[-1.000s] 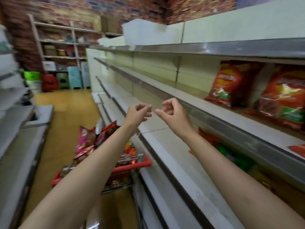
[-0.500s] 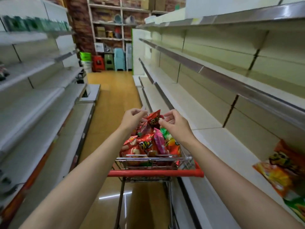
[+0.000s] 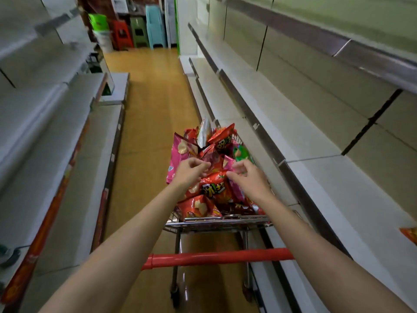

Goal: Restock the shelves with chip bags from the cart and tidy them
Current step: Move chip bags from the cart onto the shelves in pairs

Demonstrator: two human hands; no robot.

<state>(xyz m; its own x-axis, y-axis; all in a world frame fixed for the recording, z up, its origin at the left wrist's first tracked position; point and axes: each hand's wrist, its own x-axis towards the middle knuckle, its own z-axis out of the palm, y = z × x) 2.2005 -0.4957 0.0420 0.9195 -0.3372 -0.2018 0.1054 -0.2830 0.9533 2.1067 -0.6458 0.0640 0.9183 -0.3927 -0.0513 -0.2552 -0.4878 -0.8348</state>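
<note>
Both hands, left [image 3: 188,171] and right [image 3: 248,177], hover with fingers loosely curled over red and pink foil chip bags [image 3: 214,188] heaped in the wire cart [image 3: 216,223]; any grip is indiscernible. Lower bags hidden.

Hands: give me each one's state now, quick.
Left hand: fingers loosely curled over the chip bags, holding nothing.
Right hand: the same.

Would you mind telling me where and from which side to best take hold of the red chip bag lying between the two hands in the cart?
Probably grip the red chip bag by its upper crimped edge, coming from above: it lies face-up atop the pile in the cart, with other bags crowding its sides.
</note>
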